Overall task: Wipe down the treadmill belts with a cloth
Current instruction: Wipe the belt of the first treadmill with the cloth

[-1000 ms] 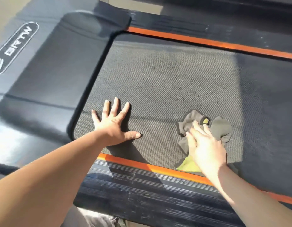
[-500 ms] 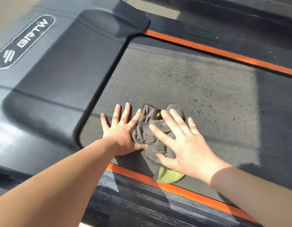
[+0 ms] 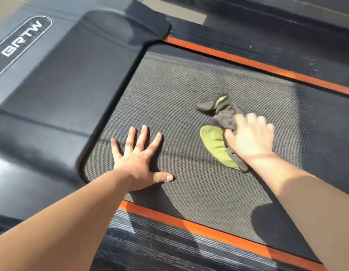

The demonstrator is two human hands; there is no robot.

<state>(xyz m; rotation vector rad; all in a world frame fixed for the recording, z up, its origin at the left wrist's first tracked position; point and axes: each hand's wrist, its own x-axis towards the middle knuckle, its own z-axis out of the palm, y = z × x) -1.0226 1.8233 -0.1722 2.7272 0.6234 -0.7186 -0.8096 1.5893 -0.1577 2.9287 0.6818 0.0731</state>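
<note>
The grey textured treadmill belt (image 3: pixel 179 85) fills the middle of the head view, dusty and speckled toward its far side. A crumpled cloth (image 3: pixel 214 143), grey on one face and lime green on the other, lies on the belt right of centre. My right hand (image 3: pixel 250 135) presses down on the cloth's right part, its fingers blurred by motion. My left hand (image 3: pixel 138 163) rests flat on the bare belt to the cloth's left, fingers spread, clear of the cloth.
The black motor cover (image 3: pixel 72 75) with a BRTW logo borders the belt on the left. Orange stripes run along the near (image 3: pixel 189 227) and far (image 3: pixel 248 63) belt edges. A ribbed black side rail (image 3: pixel 160 249) lies nearest me. Shadow covers the belt's right end.
My right hand has swept the cloth rightward and farther up the belt, away from my left hand, which it was beside half a second ago. My left hand stays planted.
</note>
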